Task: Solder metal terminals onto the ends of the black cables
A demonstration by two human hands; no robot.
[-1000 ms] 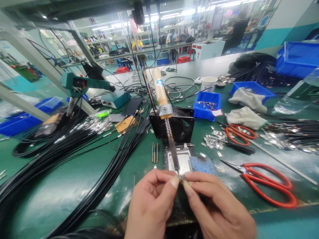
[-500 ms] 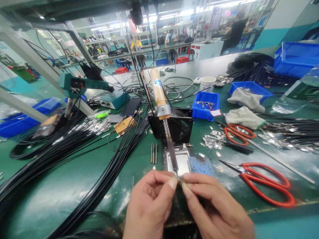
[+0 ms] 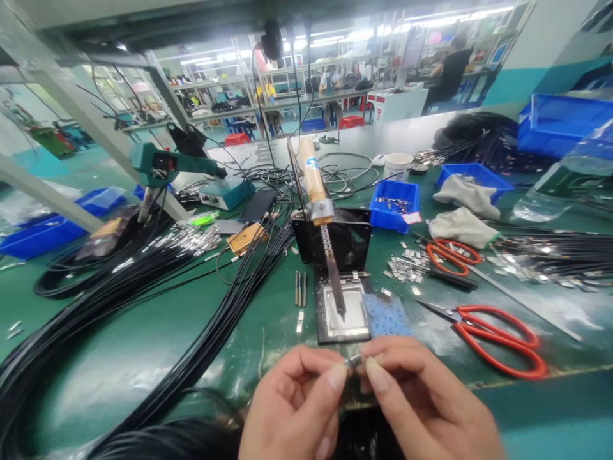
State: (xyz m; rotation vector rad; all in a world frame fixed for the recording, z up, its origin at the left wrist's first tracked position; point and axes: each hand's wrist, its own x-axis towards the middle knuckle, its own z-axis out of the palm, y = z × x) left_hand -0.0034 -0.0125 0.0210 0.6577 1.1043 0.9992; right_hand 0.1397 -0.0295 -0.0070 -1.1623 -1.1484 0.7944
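Metal connector (image 3: 354, 362), small and shiny, is pinched between the fingertips of the left hand (image 3: 302, 401) and the right hand (image 3: 424, 399), near the soldering iron (image 3: 327, 241) with smooth wooden handle (image 3: 312, 172) and perforated barrel.

Illumination bright and cool; visible sources are rows of ceiling lights (image 3: 364, 34) at the rear. The overhead shelf (image 3: 167, 29) reads dark against them. Glare noted on the green tabletop (image 3: 119, 348) (pale patches, mainly lower left). Wide-angle stretch at the edges; the bottle (image 3: 560, 182) leans and smears. Background soft. The small metal part (image 3: 354, 362), lower centre, appears slightly blurred.
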